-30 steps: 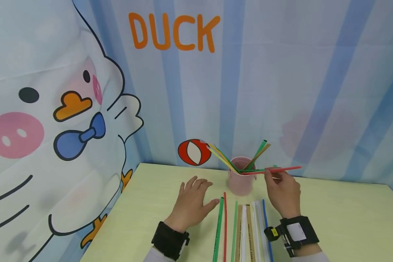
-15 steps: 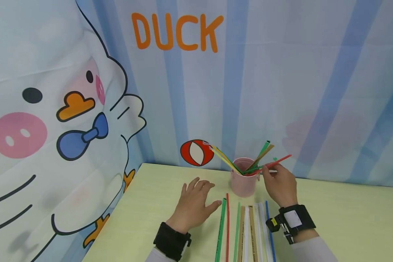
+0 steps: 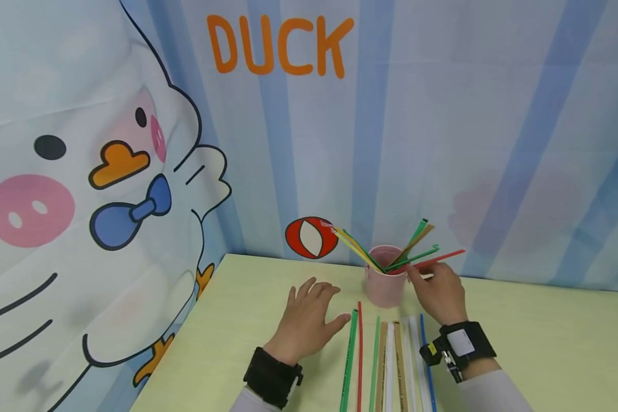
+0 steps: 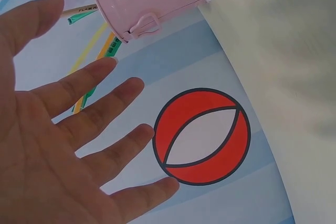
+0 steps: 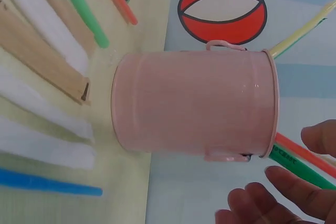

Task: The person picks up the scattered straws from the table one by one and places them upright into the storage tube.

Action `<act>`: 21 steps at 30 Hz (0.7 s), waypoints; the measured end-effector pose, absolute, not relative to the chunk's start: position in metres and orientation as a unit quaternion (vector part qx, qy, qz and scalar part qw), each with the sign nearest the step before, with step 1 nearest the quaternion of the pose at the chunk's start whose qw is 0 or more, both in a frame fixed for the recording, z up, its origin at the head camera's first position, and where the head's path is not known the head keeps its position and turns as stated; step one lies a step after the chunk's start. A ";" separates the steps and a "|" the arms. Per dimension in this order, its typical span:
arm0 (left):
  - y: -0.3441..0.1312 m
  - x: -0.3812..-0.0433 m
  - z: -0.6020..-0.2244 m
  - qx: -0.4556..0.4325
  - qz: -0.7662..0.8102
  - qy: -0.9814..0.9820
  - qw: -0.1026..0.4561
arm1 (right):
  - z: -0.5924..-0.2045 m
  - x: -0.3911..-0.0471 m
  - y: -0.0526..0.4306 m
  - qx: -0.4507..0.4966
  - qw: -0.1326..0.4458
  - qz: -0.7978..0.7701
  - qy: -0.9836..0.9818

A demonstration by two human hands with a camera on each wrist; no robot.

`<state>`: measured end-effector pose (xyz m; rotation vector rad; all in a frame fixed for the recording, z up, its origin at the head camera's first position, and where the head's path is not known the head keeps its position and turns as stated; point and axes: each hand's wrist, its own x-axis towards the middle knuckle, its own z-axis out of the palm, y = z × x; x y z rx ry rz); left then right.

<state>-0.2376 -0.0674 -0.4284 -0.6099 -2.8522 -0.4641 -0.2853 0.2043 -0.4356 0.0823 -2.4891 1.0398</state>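
Observation:
A small pink bucket (image 3: 384,290) stands upright at the back of the table with several straws fanning out of it. Among them, a red straw (image 3: 452,254) and a green straw (image 3: 426,252) lean out low over the right rim. My right hand (image 3: 441,294) is beside that rim, close to the red straw; in the right wrist view its thumb (image 5: 321,138) and fingers are apart, with the straws between them not pinched. My left hand (image 3: 309,325) is held palm down left of the bucket, fingers spread, holding nothing.
In front of the bucket lies a row of straws: a thick green straw (image 3: 348,360), a thin red straw (image 3: 360,355), brown-wrapped straws (image 3: 400,363), white-wrapped straws (image 3: 389,366) and a blue straw (image 3: 429,372). A printed cloth (image 3: 443,143) hangs behind the table.
My right hand has lowered the red straw into the bucket and let it go, moving slightly left and down. The red straw now slants up rightward. The left hand has stayed put.

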 end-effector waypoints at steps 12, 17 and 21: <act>-0.066 -0.236 -0.425 -0.206 -0.158 -0.958 0.121 | -0.425 -0.253 0.235 0.038 0.166 0.362 -0.916; -0.065 -0.236 -0.426 -0.207 -0.164 -0.956 0.131 | -0.419 -0.236 0.244 0.041 0.159 0.350 -0.922; -0.063 -0.235 -0.426 -0.203 -0.169 -0.955 0.135 | -0.419 -0.223 0.248 0.052 0.145 0.335 -0.930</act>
